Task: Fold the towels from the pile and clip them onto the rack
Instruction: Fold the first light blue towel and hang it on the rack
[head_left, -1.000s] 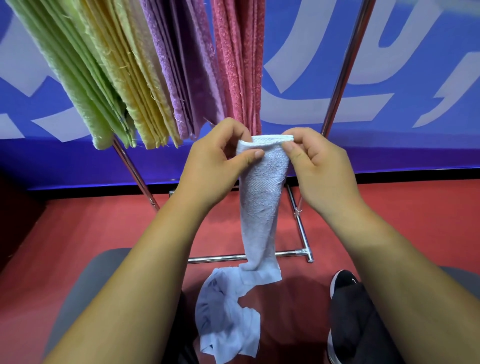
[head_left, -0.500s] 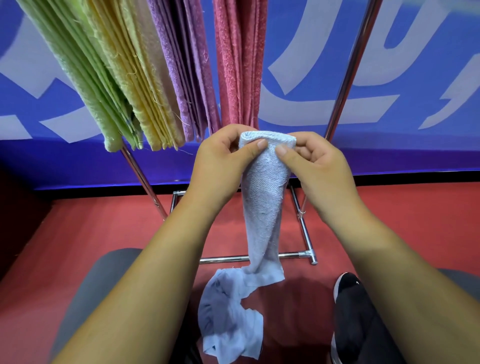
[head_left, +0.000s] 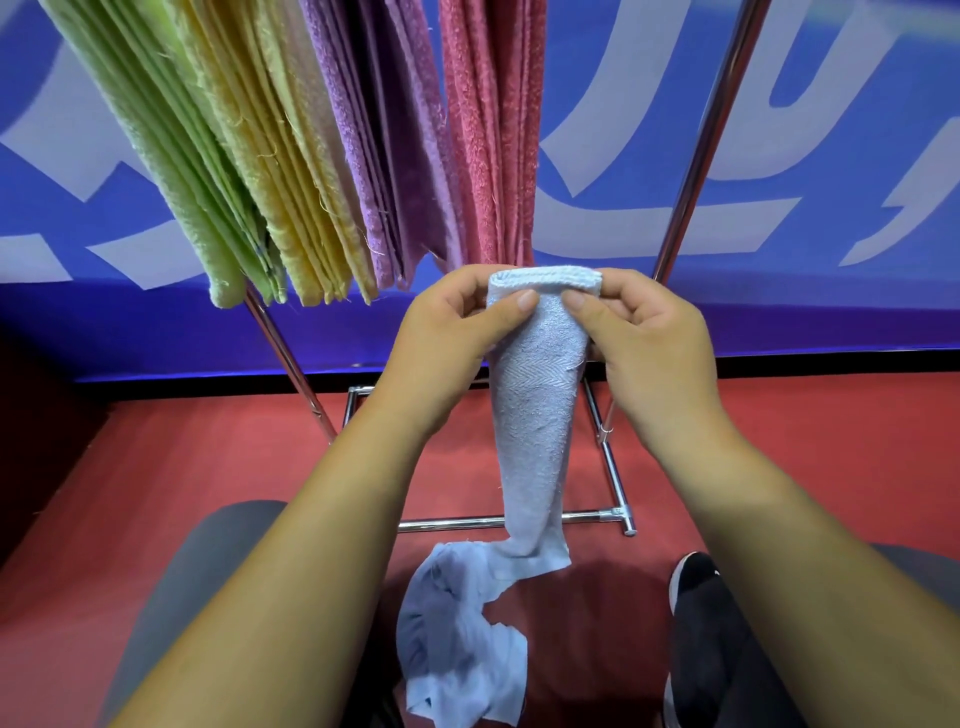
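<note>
The pale blue towel hangs at the middle of the view, folded into a narrow strip with its rolled top edge level and its length dropping straight toward six o'clock. The left hand grips that top edge from nine o'clock, thumb pressed on the front face and fingers curled round behind. The right hand pinches it from three o'clock in the same way, and the two thumb tips lie close together on the cloth.

The towel's lower end reaches a crumpled pale blue cloth lying on the red floor at six o'clock. Whether the two touch or are one piece cannot be told.

Behind the towel stands the chrome rack. One pole rises toward one o'clock and another slants up toward ten, with base bars on the floor just behind the hanging strip.

From twelve round to ten o'clock, folded towels hang side by side from above: pink towels directly over the hands, then purple towels, yellow towels and green towels.

A blue banner with white shapes fills the background. A black shoe sits at five o'clock and a grey trouser knee at seven.
</note>
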